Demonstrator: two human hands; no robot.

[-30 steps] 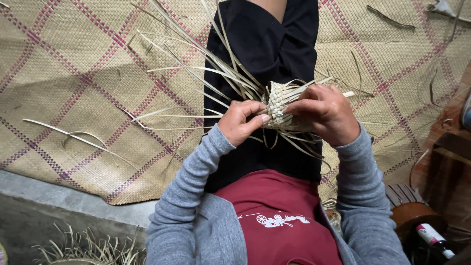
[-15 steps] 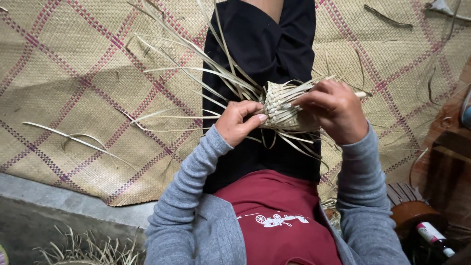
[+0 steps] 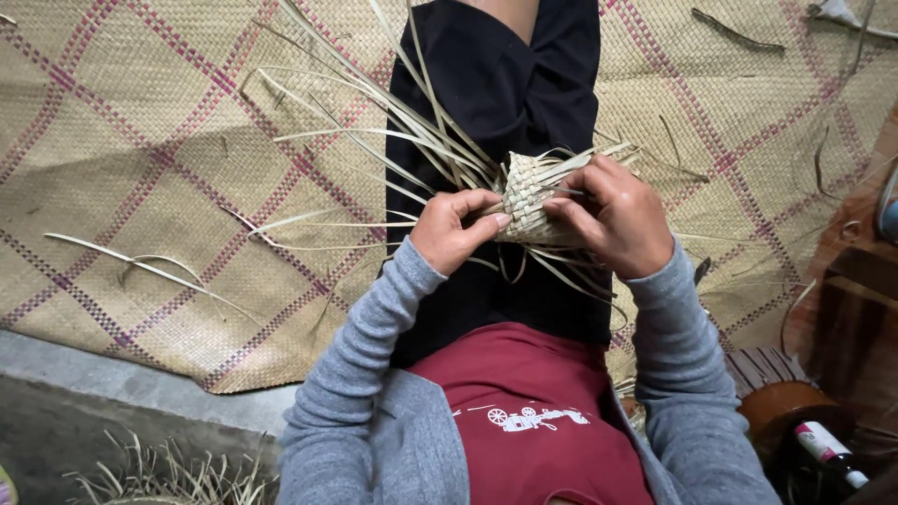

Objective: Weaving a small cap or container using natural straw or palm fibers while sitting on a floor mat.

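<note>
While the small woven piece (image 3: pixel 529 198) rests over the lap, raised clear of the floor mat (image 3: pixel 140 187), both hands can work it from either side. The left hand (image 3: pixel 451 229) pinches its near edge, fingers closed on the plaited strips, and the right hand (image 3: pixel 613 217) curls around the far side, fingers clamped on it, likely to keep the weave tight. Long loose strands (image 3: pixel 374 122) fan away to the upper left, apparently kept free of the gripping fingers.
</note>
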